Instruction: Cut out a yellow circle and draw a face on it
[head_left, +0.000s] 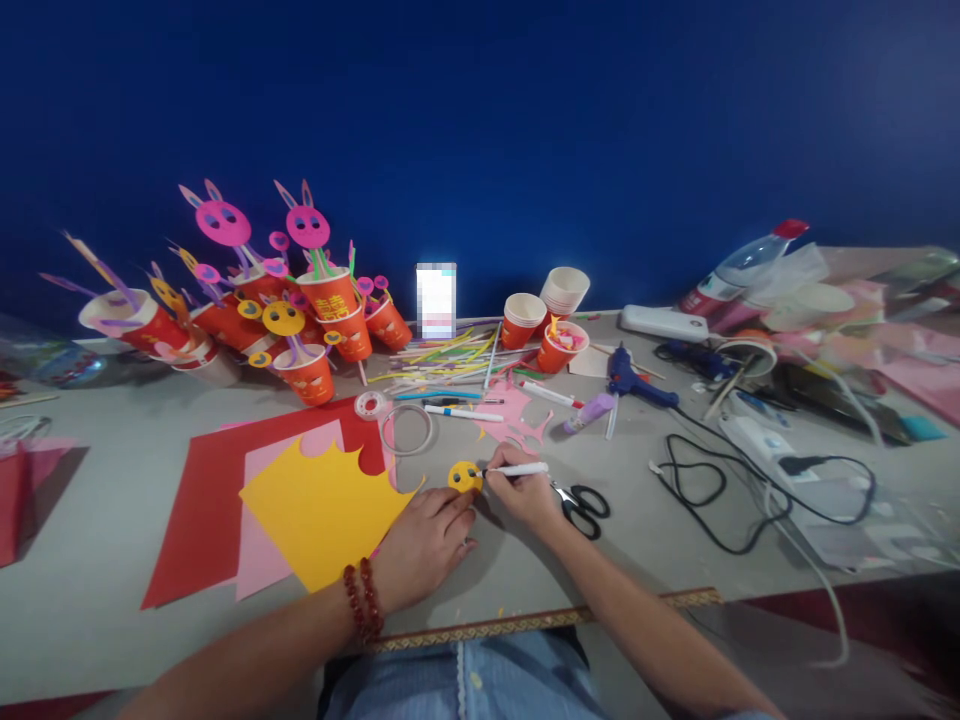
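A small yellow paper disc (463, 476) with two dark eyes lies on the table in front of me. My left hand (427, 540) rests flat beside it, its outstretched fingertips at the disc's lower edge. Pinched in my right hand (525, 495) is a white marker pen (531, 469), its dark tip at the disc's right eye. Black-handled scissors (585, 508) lie just right of that hand, their blades partly hidden. Left of my left hand, a yellow sheet (322, 510) with scalloped cutouts overlaps pink paper (259, 540) and red paper (195, 510).
Red paper cups (304, 385) with paper rabbit faces crowd the back left. Behind the disc are a tape roll (407, 430), coloured sticks (450, 360) and a phone (436, 302). A blue glue gun (637, 382), its cable and a power strip (780, 480) occupy the right.
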